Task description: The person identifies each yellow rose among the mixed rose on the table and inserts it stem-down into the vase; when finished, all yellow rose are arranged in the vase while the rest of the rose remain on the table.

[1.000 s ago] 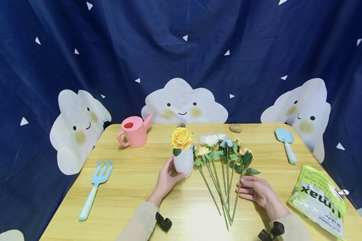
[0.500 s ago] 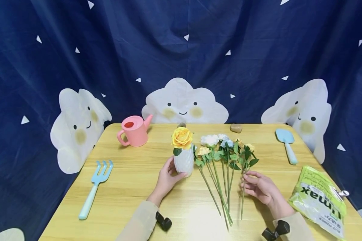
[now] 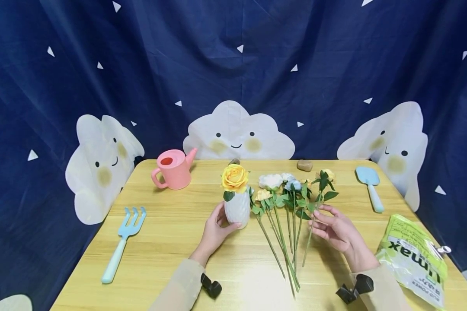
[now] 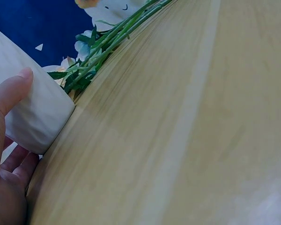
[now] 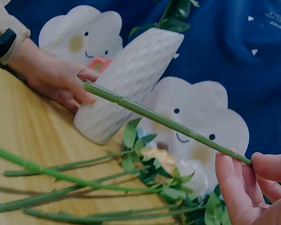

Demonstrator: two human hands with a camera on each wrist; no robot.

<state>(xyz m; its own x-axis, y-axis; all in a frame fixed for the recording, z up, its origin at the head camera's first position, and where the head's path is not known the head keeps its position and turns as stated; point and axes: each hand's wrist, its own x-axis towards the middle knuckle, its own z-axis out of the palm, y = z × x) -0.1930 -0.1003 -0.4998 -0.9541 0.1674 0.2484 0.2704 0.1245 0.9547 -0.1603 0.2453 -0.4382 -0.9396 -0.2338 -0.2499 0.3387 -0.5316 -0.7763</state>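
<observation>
A white textured vase (image 3: pixel 236 211) stands upright on the table with one yellow rose (image 3: pixel 235 178) in it. My left hand (image 3: pixel 214 231) grips the vase low down, thumb across its front. In the right wrist view the left fingers curl round the vase (image 5: pixel 124 89). My right hand (image 3: pixel 336 229) pinches the green stem (image 5: pixel 168 123) of a pale yellow flower (image 3: pixel 328 174) between thumb and fingers. That flower is raised at a slant, its lower stem end pointing toward me. Beside it lie several loose flowers (image 3: pixel 270 181), white, blue and pale yellow, with long stems toward me.
A pink watering can (image 3: pixel 174 170) stands at the back left, with a blue hand fork (image 3: pixel 127 231) in front of it. On the right are a blue hand shovel (image 3: pixel 367 176) and a green-and-white bag (image 3: pixel 412 259). Two stones (image 3: pixel 305 165) sit by the back edge.
My right hand has drawn one pale yellow flower away from the bunch to the right and raised it, its stem now slanting. The left hand and vase have stayed in place.
</observation>
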